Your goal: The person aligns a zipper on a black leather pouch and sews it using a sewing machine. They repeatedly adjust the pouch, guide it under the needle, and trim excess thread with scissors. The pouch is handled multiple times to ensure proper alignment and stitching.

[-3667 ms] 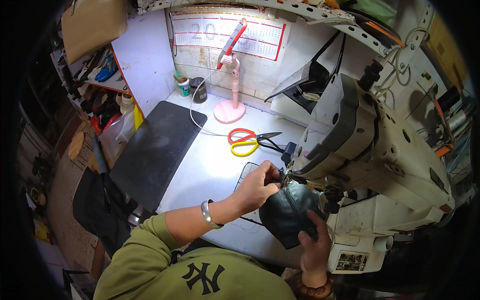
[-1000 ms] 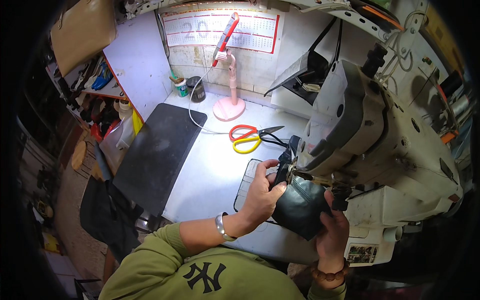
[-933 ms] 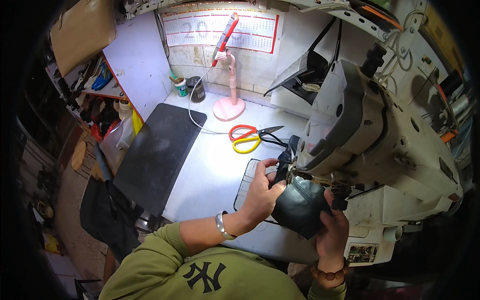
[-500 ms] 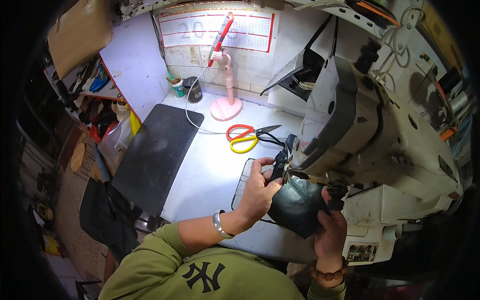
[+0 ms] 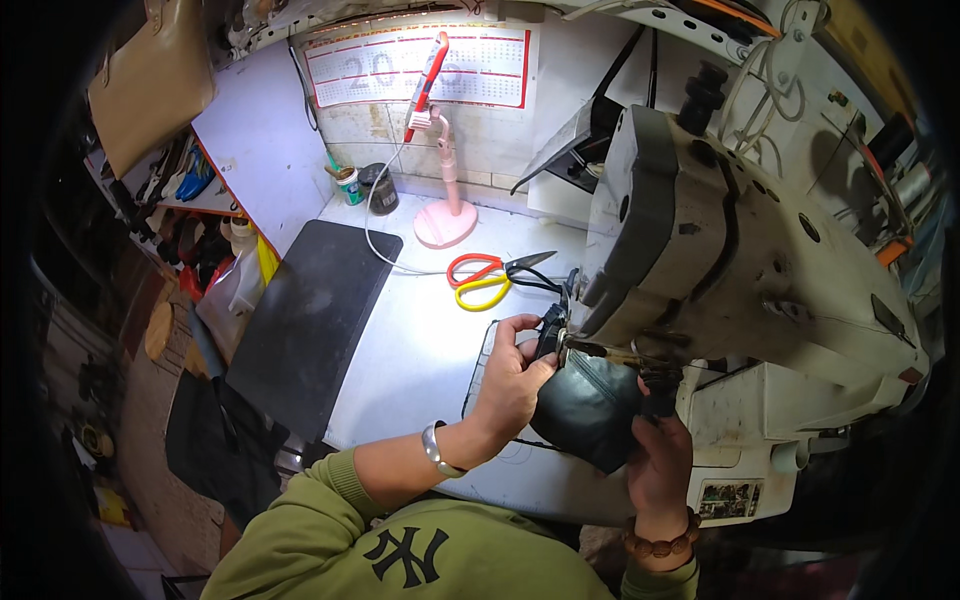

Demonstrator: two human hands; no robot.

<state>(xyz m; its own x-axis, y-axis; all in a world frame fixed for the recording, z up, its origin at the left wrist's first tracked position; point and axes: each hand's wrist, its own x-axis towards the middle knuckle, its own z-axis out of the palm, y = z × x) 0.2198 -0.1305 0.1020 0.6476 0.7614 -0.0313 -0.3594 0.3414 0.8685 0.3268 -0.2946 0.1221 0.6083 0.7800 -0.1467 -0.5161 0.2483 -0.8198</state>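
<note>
A dark leather piece [image 5: 585,408] with a stitched seam lies under the head of a sewing machine [image 5: 690,235]. My left hand [image 5: 508,385] pinches its black far edge between thumb and fingers, close beside the needle area. On the near right side, my right hand [image 5: 660,462] grips the leather's edge, fingers up against a black part below the machine head. The stitching point itself is mostly hidden by the machine and my left fingers.
Scissors [image 5: 482,282] with red and yellow handles lie just beyond my left hand. A black mat [image 5: 310,320] covers the table's left side. A pink stand [image 5: 447,222] holds a red lamp, with two small jars [image 5: 380,190] beside it. A cable curves across the tabletop.
The whole view has shifted slightly, with the machine and tabletop things a little further left. Both hands keep their hold on the leather piece, with little visible change in their grip.
</note>
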